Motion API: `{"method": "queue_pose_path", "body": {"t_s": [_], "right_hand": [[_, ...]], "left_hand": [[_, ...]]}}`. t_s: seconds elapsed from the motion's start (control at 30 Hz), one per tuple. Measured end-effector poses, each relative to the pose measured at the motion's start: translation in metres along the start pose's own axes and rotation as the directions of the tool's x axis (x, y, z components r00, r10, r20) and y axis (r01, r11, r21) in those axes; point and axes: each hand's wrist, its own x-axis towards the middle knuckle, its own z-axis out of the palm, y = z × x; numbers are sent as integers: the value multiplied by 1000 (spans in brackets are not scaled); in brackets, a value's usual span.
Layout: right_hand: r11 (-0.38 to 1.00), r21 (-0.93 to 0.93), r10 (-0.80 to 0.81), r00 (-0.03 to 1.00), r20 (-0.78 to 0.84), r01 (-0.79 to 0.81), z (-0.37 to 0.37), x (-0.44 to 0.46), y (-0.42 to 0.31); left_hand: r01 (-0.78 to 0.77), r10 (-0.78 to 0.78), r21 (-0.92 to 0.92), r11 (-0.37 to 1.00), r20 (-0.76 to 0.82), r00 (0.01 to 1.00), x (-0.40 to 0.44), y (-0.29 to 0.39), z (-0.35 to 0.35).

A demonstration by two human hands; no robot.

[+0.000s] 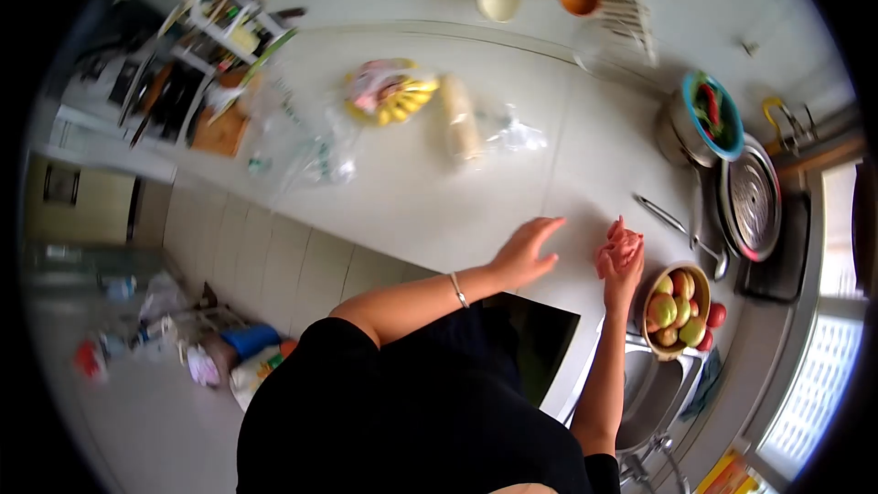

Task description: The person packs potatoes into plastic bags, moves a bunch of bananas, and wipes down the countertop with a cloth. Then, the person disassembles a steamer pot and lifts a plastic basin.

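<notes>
My left hand (526,254), with a bracelet on its wrist, is over the white counter (412,210) near its front edge. Its fingers are apart and nothing is in them. To its right, my right hand (623,273) has its fingers wrapped round a crumpled pink cloth (619,245), just above or on the counter. Beyond my hands lie a long pale item in clear wrap (460,119), a small clear plastic bag (519,132) and bananas (402,101) partly in a plastic bag.
A bowl of fruit (692,329) stands beside the sink (645,393), right of my right hand. Behind it are a ladle (721,263), a metal steamer tray (753,197) and a blue colander (729,148). Clear bags (311,151) and a rack (219,27) are at the left.
</notes>
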Motion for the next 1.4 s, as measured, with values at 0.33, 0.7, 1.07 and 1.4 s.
{"method": "queue_pose_path", "body": {"t_s": [0.33, 0.7, 1.07, 1.4], "right_hand": [[874, 69, -479, 831, 284, 480, 75, -49, -110], [761, 422, -648, 598, 472, 492, 332, -56, -380], [648, 337, -699, 357, 620, 683, 433, 17, -526], [781, 308, -606, 779, 161, 544, 423, -37, -414]], "left_hand": [[488, -98, 101, 867, -926, 365, -134, -109, -251], [600, -528, -204, 773, -731, 432, -196, -218, -414], [233, -533, -516, 824, -568, 628, -221, -105, -391], [546, -222, 663, 513, -511, 830, -162, -208, -512]]}}
